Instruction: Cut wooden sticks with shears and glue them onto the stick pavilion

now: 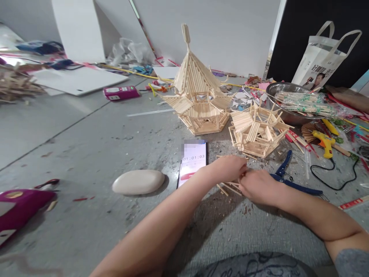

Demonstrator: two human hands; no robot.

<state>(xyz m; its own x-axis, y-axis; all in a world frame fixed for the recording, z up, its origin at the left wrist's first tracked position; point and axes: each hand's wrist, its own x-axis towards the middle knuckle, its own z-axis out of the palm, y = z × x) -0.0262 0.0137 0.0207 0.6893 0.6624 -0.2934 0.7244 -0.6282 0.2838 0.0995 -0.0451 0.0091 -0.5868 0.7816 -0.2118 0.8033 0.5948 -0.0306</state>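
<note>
My left hand (227, 168) and my right hand (257, 186) meet low on the grey floor, fingers curled together over a small bundle of thin wooden sticks (227, 188). Both hands pinch the sticks where they touch. Just behind them stands a half-built stick frame (256, 130), and further back a finished stick pavilion with a pointed roof (196, 92). A phone (192, 161) showing a timer lies left of my left hand. Blue-handled pliers (288, 177) lie right of my right hand.
A smooth pale stone (138, 181) lies left of the phone. A yellow glue gun (324, 141) with black cord, a metal bowl of packed sticks (300, 102), a white tote bag (324, 57), a magenta object (17, 206) and white boards (77, 79) surround the spot.
</note>
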